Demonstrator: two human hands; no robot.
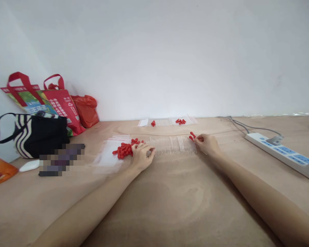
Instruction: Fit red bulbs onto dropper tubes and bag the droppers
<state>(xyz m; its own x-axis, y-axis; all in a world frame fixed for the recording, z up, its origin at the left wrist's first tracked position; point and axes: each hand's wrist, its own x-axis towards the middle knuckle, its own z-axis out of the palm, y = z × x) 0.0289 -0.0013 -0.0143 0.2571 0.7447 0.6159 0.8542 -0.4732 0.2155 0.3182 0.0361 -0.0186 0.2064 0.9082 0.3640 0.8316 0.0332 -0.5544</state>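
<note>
Work surface: a flat light-brown wooden board (170,206) with swirling grain. Across its middle lies a close-set row of slender, translucent rods (175,145), laid side by side, with small beaded ends on the near side.

At the row's left end is a heap of glossy red, elongated, bulb-shaped pieces (123,151). The heap rests over thin, clear, creased plastic bags (106,161) lying flat.

Left hand (142,156): positioned between the heap and the row, fingers bent downward at the heap's right edge. Whether it grips a piece cannot be determined; the fingertips are partly concealed. Right hand (208,144): positioned at the row's right end, grasping a few red pieces (192,135) between thumb and fingers; their rounded ends project to the left.

Near the wall lies a flat, clear plastic sheet or bag (192,120) with a white rectangular slip (143,122) and two small groups of red pieces; whether these sit inside or on top cannot be determined.

Containers at left: two printed shopping bags (63,106) with red strap handles, contents hidden; a crumpled red plastic bag (86,111); a soft black fabric handbag (46,135) with wavy white stripes.

At right: a long white plastic power strip (280,151) with blue socket panels and a grey cable (260,126).
</note>
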